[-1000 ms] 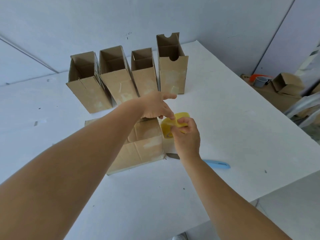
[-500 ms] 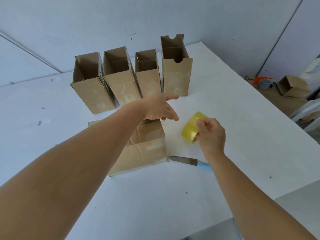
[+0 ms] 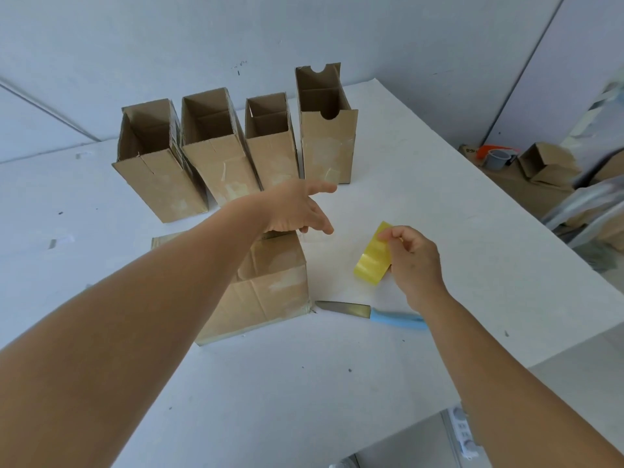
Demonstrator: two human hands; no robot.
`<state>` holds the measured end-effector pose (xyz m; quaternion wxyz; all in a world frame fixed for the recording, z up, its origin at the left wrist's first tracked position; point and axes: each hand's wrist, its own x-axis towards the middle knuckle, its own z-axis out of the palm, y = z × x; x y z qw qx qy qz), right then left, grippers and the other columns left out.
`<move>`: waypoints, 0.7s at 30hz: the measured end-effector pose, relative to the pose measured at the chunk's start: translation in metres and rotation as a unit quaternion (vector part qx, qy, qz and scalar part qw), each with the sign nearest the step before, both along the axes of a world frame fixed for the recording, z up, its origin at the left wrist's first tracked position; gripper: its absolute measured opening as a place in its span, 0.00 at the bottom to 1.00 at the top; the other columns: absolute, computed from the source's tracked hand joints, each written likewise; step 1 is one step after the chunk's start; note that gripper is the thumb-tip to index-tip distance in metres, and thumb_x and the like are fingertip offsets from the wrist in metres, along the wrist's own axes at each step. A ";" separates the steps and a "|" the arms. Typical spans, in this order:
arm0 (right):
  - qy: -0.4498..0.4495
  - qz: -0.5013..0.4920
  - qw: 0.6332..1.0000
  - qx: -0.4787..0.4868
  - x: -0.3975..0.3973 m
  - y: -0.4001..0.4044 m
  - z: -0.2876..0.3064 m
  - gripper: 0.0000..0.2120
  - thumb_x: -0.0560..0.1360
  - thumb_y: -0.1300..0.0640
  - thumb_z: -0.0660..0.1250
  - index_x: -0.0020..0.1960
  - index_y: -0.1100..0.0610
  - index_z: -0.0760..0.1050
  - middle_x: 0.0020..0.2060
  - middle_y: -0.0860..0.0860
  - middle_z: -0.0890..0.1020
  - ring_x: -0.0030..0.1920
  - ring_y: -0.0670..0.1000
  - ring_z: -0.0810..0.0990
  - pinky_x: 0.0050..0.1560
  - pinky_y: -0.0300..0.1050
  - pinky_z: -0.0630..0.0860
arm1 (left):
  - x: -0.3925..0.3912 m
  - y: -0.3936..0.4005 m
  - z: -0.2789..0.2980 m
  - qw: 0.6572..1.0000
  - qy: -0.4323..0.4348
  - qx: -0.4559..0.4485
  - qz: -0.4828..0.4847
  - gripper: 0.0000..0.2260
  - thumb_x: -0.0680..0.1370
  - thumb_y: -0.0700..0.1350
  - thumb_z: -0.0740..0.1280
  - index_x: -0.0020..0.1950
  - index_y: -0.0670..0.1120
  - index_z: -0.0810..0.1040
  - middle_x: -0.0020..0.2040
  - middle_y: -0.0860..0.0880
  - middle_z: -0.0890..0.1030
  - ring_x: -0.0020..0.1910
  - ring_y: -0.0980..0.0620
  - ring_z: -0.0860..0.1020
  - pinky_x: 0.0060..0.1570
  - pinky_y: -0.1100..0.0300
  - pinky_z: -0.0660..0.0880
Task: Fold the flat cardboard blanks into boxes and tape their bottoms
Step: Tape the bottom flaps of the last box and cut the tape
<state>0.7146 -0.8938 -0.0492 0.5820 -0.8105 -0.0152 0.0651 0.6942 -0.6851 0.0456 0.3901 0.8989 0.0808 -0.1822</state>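
On table (image 3: 439,204): five boxes (image 3: 270,278), one tape roll (image 3: 373,261)

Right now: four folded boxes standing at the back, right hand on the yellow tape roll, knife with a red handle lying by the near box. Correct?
Not quite. The head view shows the knife has a blue handle, not red. The rest holds: four folded boxes stand at the back, the right hand holds the yellow tape roll, and the knife lies by the near box.

Bright, even, soft light; wide-angle bending; right edge perhaps motion-blurred.
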 end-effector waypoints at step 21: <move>-0.118 0.262 0.877 -0.386 -0.006 0.011 0.003 0.36 0.75 0.65 0.57 0.75 0.38 0.52 0.51 0.53 0.70 0.52 0.54 0.73 0.48 0.48 0.74 | -0.008 -0.003 0.005 0.998 -0.011 -0.049 -0.026 0.32 0.76 0.30 0.58 0.77 0.50 0.58 0.51 0.50 0.84 0.45 0.52 0.76 0.42 0.65 0.74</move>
